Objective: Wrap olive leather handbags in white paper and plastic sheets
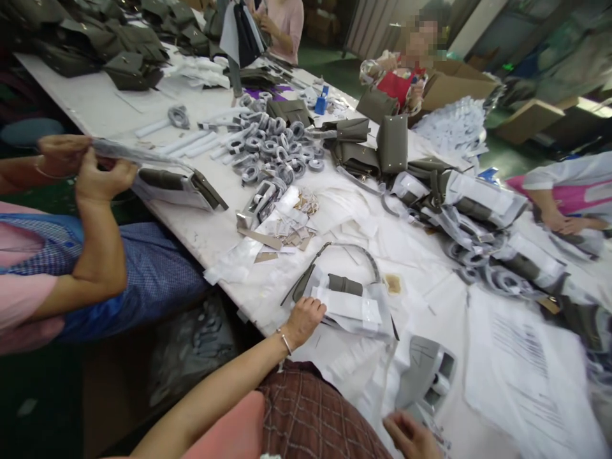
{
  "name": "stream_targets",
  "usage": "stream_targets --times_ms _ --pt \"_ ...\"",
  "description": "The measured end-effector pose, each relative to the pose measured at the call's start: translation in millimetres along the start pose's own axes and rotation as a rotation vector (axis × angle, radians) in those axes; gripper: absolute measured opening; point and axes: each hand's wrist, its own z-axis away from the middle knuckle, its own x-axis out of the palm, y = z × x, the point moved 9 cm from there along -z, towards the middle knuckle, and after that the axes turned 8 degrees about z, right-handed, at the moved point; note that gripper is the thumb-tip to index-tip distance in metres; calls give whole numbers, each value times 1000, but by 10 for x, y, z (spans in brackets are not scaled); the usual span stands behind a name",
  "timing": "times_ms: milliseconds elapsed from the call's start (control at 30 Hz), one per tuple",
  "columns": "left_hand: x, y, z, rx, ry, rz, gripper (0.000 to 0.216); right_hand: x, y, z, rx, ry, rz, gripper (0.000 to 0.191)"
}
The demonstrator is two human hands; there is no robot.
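An olive-grey handbag (345,285) lies on the table in front of me, partly wrapped in white tissue paper (347,307), its strap looped out behind it. My left hand (306,319) rests on its near left edge, fingers curled over the wrapping. To the right stands a grey tape dispenser (425,376) with a roll in it. Just below the dispenser, at the bottom edge of the view, is my right hand (410,437) with its fingers bent together. Whatever may be between those fingers is hidden.
Wrapped straps in coils (282,143) and loose tags (291,229) lie beyond the bag. Wrapped handbags (488,197) are piled at right, near white sheets (526,363). A co-worker's hands (102,172) hold a bag strap at left; other people stand around the table.
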Motion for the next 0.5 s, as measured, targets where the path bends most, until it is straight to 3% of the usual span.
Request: stream_targets --times_ms 100,200,267,367,500 --pt "-4 1 5 -7 0 10 9 91 -785 -392 -227 -171 1 35" --pt "-15 13 10 -22 2 18 8 117 -1549 -758 -480 -253 79 24" --pt "-13 15 14 -44 11 22 8 195 -1908 -960 -603 -286 203 18" --pt "4 11 27 -74 47 39 8 351 -2203 -1219 -700 -324 410 14" --pt "28 11 54 -94 118 59 7 507 -2382 -1477 -772 -383 720 11"
